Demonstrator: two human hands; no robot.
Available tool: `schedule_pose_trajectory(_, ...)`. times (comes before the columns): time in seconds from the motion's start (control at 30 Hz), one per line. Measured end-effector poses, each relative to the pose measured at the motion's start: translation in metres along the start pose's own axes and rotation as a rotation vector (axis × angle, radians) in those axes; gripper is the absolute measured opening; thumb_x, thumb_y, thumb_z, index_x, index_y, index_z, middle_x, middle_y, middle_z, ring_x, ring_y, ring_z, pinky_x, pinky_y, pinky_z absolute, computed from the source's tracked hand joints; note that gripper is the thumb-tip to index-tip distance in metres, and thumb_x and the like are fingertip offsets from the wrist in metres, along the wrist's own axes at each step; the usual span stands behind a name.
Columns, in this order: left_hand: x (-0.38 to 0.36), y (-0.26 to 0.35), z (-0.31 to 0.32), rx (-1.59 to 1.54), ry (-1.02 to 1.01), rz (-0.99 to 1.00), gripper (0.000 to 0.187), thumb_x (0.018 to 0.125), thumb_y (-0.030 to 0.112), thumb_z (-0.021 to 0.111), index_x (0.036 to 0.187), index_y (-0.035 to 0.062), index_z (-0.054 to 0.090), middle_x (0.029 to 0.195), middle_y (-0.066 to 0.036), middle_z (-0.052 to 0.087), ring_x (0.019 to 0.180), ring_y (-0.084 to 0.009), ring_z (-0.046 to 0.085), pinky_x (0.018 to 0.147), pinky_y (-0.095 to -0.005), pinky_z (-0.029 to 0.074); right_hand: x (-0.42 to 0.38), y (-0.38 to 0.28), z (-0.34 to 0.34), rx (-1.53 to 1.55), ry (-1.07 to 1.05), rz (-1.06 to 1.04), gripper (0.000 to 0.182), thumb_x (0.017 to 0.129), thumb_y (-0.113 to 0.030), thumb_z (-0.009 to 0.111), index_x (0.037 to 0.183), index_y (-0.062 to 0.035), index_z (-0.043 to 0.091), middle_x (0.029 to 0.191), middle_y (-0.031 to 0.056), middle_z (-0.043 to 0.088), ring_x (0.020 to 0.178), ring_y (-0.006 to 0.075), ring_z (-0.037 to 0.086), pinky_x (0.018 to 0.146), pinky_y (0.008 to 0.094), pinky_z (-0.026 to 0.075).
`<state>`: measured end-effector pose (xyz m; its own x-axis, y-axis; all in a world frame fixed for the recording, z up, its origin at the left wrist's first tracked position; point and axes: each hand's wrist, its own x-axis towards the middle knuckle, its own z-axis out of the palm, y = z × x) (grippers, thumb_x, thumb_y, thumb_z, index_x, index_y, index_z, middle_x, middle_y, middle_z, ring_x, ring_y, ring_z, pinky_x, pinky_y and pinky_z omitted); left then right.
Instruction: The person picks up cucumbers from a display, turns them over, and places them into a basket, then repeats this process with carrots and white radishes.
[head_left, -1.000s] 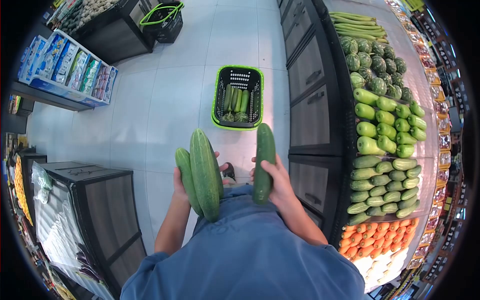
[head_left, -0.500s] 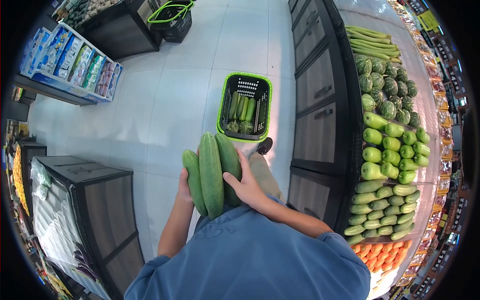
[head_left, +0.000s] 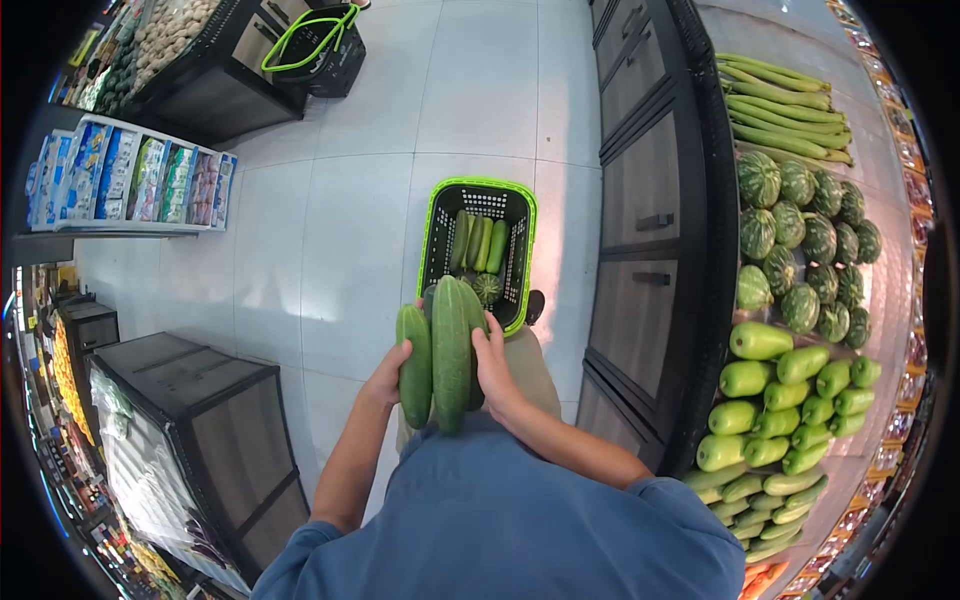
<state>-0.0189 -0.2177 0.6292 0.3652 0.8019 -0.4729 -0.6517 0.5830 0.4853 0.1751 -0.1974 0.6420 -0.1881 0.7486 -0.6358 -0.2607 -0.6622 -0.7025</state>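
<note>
Green, three cucumbers (head_left: 445, 352) bunched upright at the chest, cupped from the left by left hand (head_left: 387, 375), pressed from the right by right hand (head_left: 494, 364); just beyond on the floor, one green basket (head_left: 432, 226) with more greens

No readable text anywhere. Packaged goods (head_left: 130, 185) on the shelf at upper left had printing, too small and blurred to read. Price tags (head_left: 905, 120) along the right edge were also illegible.
</note>
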Motion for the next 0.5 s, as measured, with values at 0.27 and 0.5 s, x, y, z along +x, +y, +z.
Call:
schedule_pose_trajectory(0.27,0.209,-0.038,-0.134,0.086,0.206,-0.311,0.096,0.092,0.034,0.076,0.165,0.0121,0.018,0.158,-0.013,0.038,0.144,-0.0286,0.043,0.116,-0.0439,0.042,0.231,0.097,-0.076,0.098,0.288,0.137,0.058,0.111,-0.041,0.043,0.156,-0.0053,0.037,0.152,0.0129,0.049,0.139,0.0227,0.046,0.116,0.0336,0.034)
schedule_pose_trajectory(0.5,0.413,-0.097,-0.295,0.241,0.219,-0.312,0.091,0.092,0.027,0.077,0.162,0.0096,0.022,0.152,-0.014,0.044,0.141,-0.0291,0.046,0.117,-0.0449,0.04,0.469,0.241,-0.157,0.15,0.36,0.104,0.061,0.111,-0.043,0.043,0.157,-0.0031,0.037,0.152,0.0136,0.049,0.139,0.023,0.047,0.116,0.0339,0.035)
